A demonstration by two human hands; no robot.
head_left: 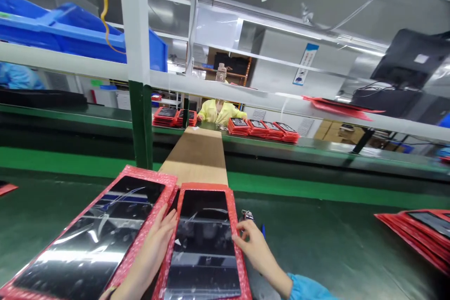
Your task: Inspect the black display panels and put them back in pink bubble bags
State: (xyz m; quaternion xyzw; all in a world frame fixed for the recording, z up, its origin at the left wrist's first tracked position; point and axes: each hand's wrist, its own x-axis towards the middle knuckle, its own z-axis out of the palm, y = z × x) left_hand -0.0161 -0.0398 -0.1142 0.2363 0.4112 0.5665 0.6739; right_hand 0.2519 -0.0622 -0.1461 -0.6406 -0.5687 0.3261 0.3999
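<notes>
A glossy black screen panel (pixel 204 243) lies in front of me on red bubble wrap (pixel 232 211), the wrap showing as a border around it. My left hand (pixel 156 243) rests along its left edge, fingers stretched out. At the right edge, thumb and forefinger of my right hand (pixel 255 246) come together on the bubble wrap's rim. To the left lies a larger black panel (pixel 94 234), also on pink-red bubble wrap, its surface full of reflections. A small metal object (pixel 247 215) shows just beyond my right hand, partly hidden.
A wooden board (pixel 197 152) bridges to the far bench, where a person in yellow (pixel 221 111) sits behind stacked red-wrapped panels (pixel 262 130). Another stack (pixel 422 234) lies at right. A green post (pixel 140 124) and white shelf rail (pixel 246 89) cross ahead; blue bins (pixel 70 33) are above left.
</notes>
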